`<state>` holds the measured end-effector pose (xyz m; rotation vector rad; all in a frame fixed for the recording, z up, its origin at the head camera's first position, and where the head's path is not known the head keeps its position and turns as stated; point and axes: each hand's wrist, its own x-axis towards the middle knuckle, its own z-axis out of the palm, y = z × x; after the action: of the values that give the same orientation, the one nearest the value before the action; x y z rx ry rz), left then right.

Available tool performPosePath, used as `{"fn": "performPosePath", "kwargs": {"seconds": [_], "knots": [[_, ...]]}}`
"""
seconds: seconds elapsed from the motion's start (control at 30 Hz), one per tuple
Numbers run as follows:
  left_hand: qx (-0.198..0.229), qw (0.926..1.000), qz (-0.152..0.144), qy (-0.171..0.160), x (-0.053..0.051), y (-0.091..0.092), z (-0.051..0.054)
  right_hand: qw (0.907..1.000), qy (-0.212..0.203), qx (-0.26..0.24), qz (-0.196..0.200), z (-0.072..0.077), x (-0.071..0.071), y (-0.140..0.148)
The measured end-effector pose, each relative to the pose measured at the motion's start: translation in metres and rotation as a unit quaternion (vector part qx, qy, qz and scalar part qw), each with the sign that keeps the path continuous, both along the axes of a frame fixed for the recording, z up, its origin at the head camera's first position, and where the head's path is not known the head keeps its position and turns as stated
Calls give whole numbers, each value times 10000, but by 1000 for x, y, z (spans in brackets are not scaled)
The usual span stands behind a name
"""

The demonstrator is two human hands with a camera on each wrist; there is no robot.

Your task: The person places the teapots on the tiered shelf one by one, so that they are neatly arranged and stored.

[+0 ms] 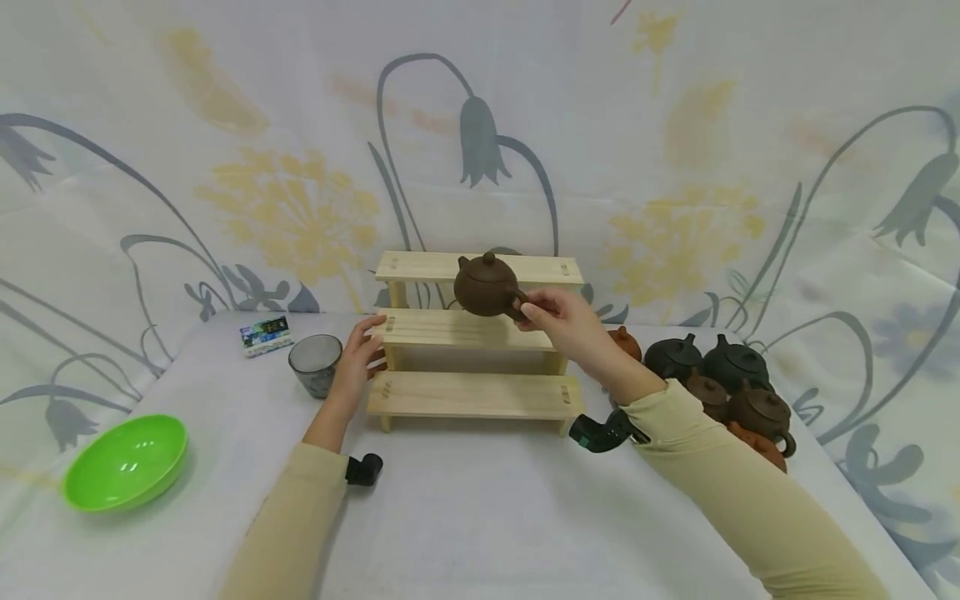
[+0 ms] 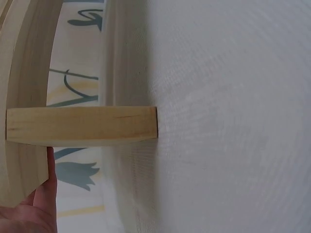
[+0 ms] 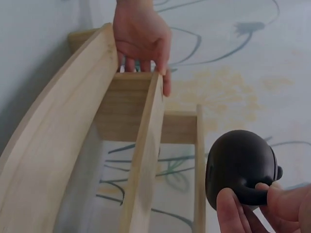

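White fabric backdrop (image 1: 570, 75), printed with grey-blue drooping flowers and yellow blooms, behind everything. White cloth-covered surface (image 1: 480, 525) in front of it. At the centre stands a three-tier stepped stand of pale wood (image 1: 450, 333), lowest board nearest the person. Both forearms reach in, in pale yellow sleeves (image 1: 738, 492).

To the right sits a close cluster of lidded teapots (image 1: 760, 412), black, dark brown and reddish-brown, some partly hidden by the right arm. Far left, a shiny bright green round bowl (image 1: 123, 462).

Right hand (image 1: 558, 321) grasps the handle of a round dark brown teapot (image 1: 486, 287) with thumb and fingers. That teapot is at the stand, in line with the top and middle boards in the head view, upright or nearly so, lid on, spout toward the left; contact with a board can't be told. Left hand (image 1: 356, 360) is loose, not clenched, fingers touching the left end of the middle board.

Grey translucent cup (image 1: 317, 381) just left of the left hand. Small box with a blue-green picture print (image 1: 266, 336) near the cup. Smallest: black wrist camera (image 1: 365, 470) on the left wrist.
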<state>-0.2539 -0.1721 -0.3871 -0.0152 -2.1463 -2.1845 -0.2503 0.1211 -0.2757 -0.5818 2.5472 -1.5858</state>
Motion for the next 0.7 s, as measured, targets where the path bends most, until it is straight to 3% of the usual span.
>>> {"fn": "performPosePath", "kwargs": {"seconds": [0.3, 0.7], "knots": [[42, 10000, 9, -23, 2, -2, -1, 9994, 143, -312, -30, 5, -22, -32], [75, 9999, -11, -82, 3, 0, 2, 9984, -11, -542, -128, 9, -48, -69]]}}
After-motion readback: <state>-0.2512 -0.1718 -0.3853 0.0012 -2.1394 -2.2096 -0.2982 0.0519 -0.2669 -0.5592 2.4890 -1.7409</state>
